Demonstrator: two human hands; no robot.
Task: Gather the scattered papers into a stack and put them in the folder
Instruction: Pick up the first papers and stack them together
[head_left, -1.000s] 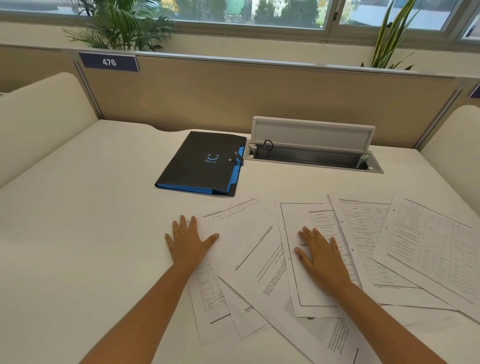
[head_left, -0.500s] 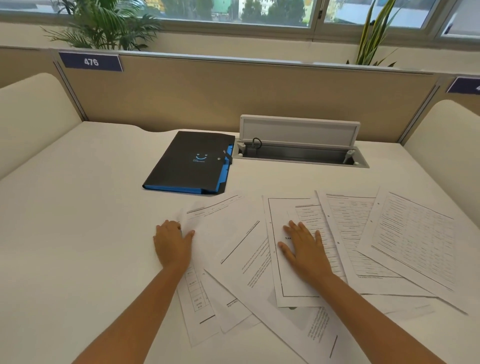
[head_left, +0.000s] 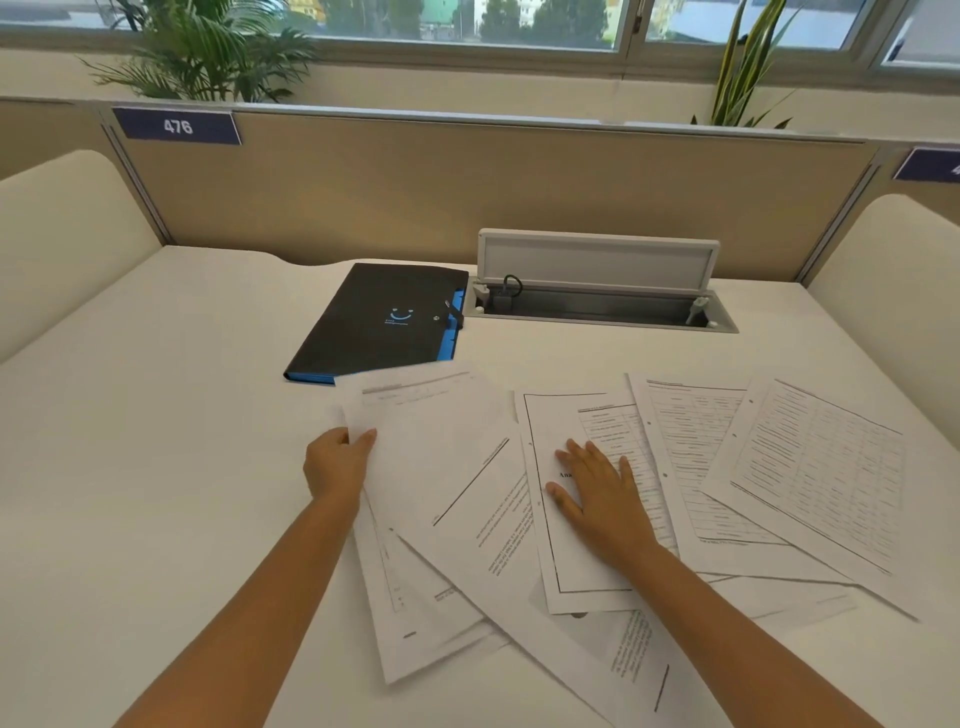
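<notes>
Several printed white papers (head_left: 800, 467) lie fanned and overlapping across the near half of the white desk (head_left: 156, 415). My left hand (head_left: 335, 462) pinches the left edge of one sheet (head_left: 431, 415) and holds it lifted and tilted above the pile; its top edge overlaps the folder's near corner. My right hand (head_left: 597, 493) lies flat, fingers spread, on a bordered sheet (head_left: 550, 561) in the middle of the pile. A black folder (head_left: 384, 322) with blue edges lies shut further back, left of centre.
An open cable tray (head_left: 597, 306) with a raised grey lid is set into the desk right of the folder. A tan partition (head_left: 467, 192) with a 476 label closes the back. Cream side dividers (head_left: 62, 234) stand left and right.
My left hand went from flat on the desk to curled on a sheet's edge, then raised that sheet off the pile. My right hand stayed pressed on the bordered sheet.
</notes>
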